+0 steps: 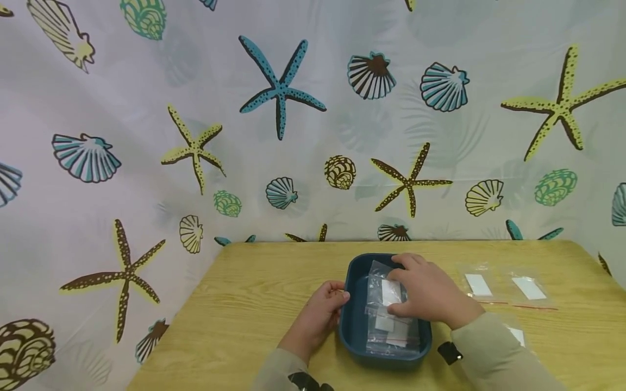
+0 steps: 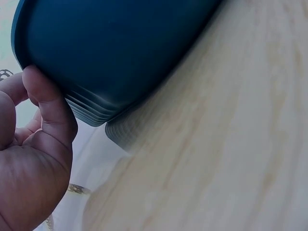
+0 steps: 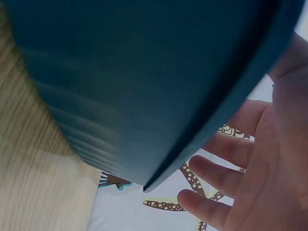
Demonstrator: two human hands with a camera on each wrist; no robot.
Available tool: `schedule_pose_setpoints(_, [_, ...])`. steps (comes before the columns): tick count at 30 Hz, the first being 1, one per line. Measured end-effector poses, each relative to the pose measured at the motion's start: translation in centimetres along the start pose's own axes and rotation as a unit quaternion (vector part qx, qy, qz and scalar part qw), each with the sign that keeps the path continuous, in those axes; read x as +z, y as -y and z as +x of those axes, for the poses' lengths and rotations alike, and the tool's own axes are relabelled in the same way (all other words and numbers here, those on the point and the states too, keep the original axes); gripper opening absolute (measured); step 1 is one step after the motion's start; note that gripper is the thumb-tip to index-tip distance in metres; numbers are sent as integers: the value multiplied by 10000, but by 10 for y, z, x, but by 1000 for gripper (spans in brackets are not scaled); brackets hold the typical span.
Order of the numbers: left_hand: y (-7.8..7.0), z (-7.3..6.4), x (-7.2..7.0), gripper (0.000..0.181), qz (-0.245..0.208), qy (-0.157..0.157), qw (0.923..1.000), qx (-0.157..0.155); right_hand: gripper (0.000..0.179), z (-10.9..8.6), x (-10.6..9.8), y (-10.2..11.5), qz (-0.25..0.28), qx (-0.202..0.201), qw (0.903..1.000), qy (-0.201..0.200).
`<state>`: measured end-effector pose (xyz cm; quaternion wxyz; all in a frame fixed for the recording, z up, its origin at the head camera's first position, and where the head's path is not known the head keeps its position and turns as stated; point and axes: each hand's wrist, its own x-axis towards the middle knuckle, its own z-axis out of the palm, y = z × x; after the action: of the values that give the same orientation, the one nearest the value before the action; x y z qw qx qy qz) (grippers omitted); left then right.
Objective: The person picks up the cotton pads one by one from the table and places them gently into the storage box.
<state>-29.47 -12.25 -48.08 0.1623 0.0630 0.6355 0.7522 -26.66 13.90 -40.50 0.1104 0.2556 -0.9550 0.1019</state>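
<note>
Bin (image 1: 360,298) gripped by left hand (image 1: 320,311), right hand (image 1: 430,289) over bags (image 1: 389,293)

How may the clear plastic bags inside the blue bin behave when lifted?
The bags would probably flop, since their thin film looks wrinkled. They may feel slippery, given the glossy reflections. They are likely light: only small white pieces show inside.

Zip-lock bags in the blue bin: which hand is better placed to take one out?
Probably the right hand: it is open over the zip-lock bags, while the left hand holds the blue bin.
</note>
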Motion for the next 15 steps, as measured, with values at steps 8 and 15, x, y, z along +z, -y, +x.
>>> schedule_pose_setpoints(8, [2, 1, -1, 34, -32, 52, 9999, 89, 66, -1, -3, -2, 54, 41, 9998, 179])
schedule_pose_setpoints(15, [3, 1, -1, 34, -56, 37, 9999, 103, 63, -6, -4, -8, 54, 85, 9999, 109])
